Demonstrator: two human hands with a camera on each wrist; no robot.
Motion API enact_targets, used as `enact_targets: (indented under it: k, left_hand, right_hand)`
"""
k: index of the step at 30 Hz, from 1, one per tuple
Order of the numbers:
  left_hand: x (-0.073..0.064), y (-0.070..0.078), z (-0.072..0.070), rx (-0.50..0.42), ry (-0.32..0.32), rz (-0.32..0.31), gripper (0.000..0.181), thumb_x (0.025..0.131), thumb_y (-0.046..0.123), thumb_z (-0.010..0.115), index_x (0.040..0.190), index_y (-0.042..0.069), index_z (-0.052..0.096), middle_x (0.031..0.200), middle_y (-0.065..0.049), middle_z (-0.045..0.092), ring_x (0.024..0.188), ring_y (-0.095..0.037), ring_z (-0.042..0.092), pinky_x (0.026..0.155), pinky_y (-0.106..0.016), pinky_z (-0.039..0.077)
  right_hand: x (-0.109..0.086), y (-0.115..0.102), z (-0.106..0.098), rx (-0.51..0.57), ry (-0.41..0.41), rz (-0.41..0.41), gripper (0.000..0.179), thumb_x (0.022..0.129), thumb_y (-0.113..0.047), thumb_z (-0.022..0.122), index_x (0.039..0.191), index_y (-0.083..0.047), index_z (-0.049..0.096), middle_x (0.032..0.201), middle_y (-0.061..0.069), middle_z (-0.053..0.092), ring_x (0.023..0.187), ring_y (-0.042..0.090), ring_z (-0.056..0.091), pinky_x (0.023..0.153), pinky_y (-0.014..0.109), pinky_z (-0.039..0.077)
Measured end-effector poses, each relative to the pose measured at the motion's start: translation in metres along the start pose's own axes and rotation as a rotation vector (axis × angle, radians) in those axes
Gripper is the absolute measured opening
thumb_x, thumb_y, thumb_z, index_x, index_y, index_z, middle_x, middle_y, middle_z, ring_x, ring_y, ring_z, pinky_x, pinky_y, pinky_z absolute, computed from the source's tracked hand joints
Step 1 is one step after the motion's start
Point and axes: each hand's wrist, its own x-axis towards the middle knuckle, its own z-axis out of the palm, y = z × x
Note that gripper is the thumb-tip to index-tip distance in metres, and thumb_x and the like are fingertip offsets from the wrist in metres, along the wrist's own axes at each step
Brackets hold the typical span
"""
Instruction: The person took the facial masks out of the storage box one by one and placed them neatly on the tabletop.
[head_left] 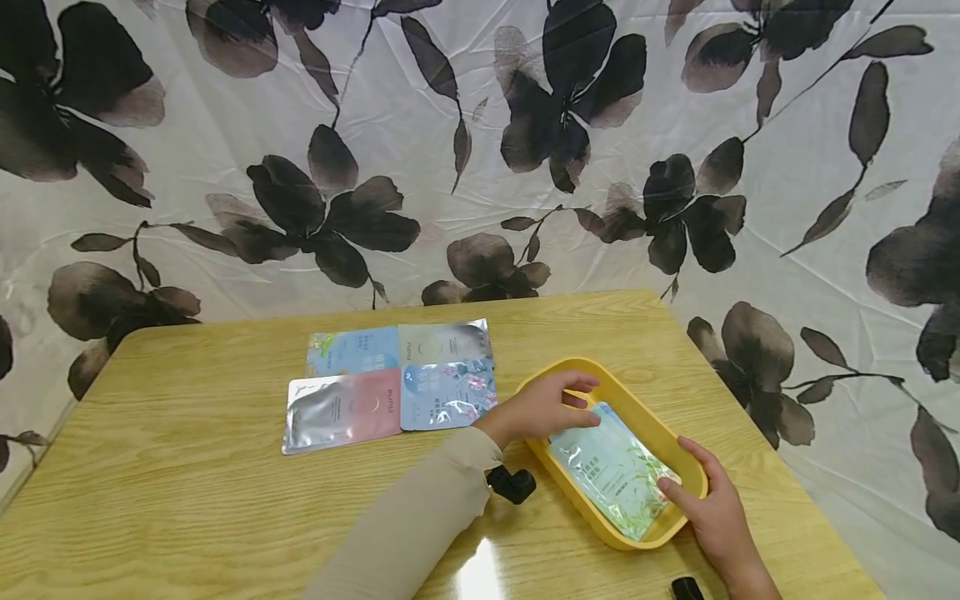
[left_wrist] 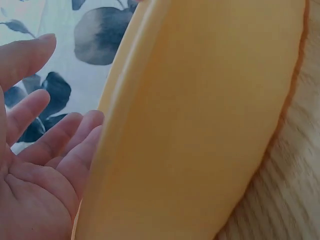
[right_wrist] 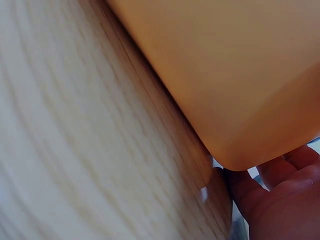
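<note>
A yellow plastic basket (head_left: 647, 423) stands at the right of the table, holding a light green sheet mask packet (head_left: 607, 475) with leaf prints. My left hand (head_left: 551, 407) reaches over the basket's far left end, fingers loosely extended and apart above the packet's upper end. In the left wrist view, the fingers of the left hand (left_wrist: 45, 175) appear beyond the basket wall (left_wrist: 190, 125), holding nothing visible. My right hand (head_left: 720, 508) grips the near right corner of the basket, thumb over the rim by the packet's edge, fingers outside.
Left of the basket lie several flat packets in two rows: a blue one (head_left: 356, 350), a silver-beige one (head_left: 442, 343), a silver-pink one (head_left: 345, 408) and a blue floral one (head_left: 448, 396). A flower-printed cloth (head_left: 465, 125) hangs behind the wooden table (head_left: 187, 483).
</note>
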Motion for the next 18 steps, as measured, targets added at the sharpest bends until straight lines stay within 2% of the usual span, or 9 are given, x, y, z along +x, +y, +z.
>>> enact_targets:
  k: [5,10,18]
  left_hand:
    - [0.006,0.001,0.008,0.034,0.006,0.005,0.053,0.092,0.021,0.076,0.14,0.009,0.057,0.141,-0.009,0.056,0.116,-0.018,0.061,0.091,-0.023,0.05]
    - [0.01,0.001,0.013,0.069,-0.01,0.003,0.052,0.093,0.025,0.074,0.139,0.009,0.058,0.14,-0.006,0.057,0.122,-0.02,0.057,0.097,-0.025,0.047]
    - [0.017,0.0,0.017,0.103,-0.04,-0.064,0.054,0.092,0.025,0.076,0.14,0.011,0.057,0.141,-0.007,0.056,0.126,-0.024,0.055,0.099,-0.028,0.047]
  right_hand:
    - [0.0,0.001,-0.001,0.002,0.002,-0.006,0.066,0.095,0.001,0.065,0.15,0.007,0.029,0.142,0.035,0.037,0.1,-0.005,0.056,0.075,0.016,0.053]
    - [0.0,0.001,0.0,-0.007,0.004,0.001,0.066,0.095,0.0,0.066,0.15,0.006,0.03,0.142,0.034,0.037,0.1,-0.004,0.057,0.075,0.017,0.053]
    - [0.0,-0.002,0.0,0.009,-0.004,0.011,0.067,0.095,-0.003,0.067,0.149,0.006,0.029,0.144,0.032,0.036,0.102,-0.006,0.056,0.078,0.017,0.053]
